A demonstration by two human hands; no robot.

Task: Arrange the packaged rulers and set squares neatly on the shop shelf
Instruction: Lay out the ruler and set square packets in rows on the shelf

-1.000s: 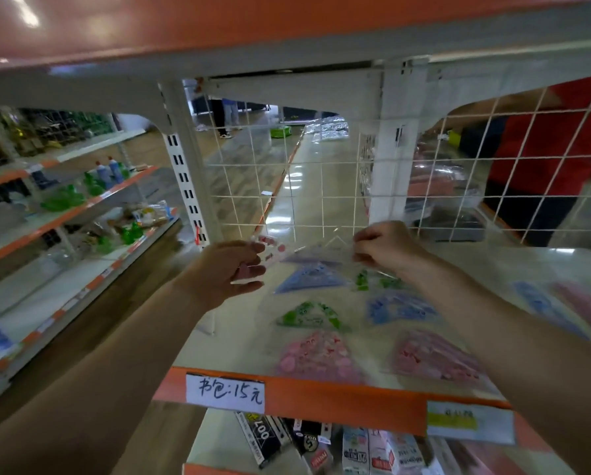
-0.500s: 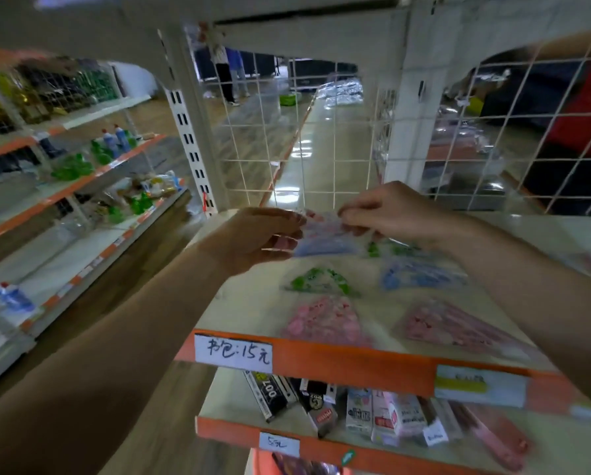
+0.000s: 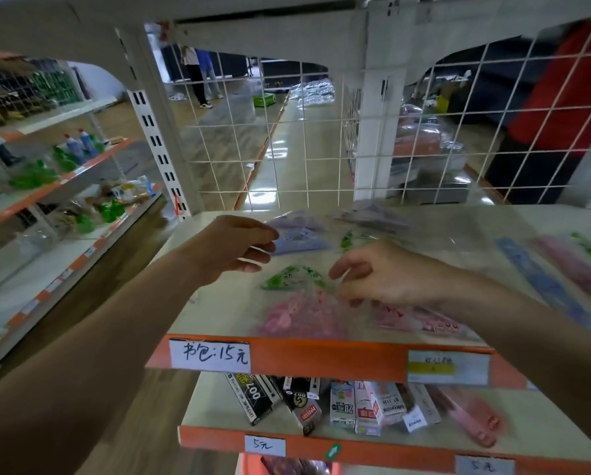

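Handwritten price label (image 3: 210, 355); small boxes (image 3: 355, 402) below; green bottles (image 3: 33, 174) far left

A wire grid (image 3: 321, 159) closes the back of the shelf (image 3: 218, 317), and a beam (image 3: 253, 39) runs low over it. Its front stands open; packaged set squares (image 3: 301, 317) cover its middle.

Cream shelf (image 3: 321, 359) with an orange front lip bearing a handwritten price label (image 3: 210, 354). Flat on it, back to front: blue packet (image 3: 301, 240), green packet (image 3: 294, 277), pink packet (image 3: 301, 317). At right lie what appear to be packaged rulers (image 3: 547, 282), blurred.
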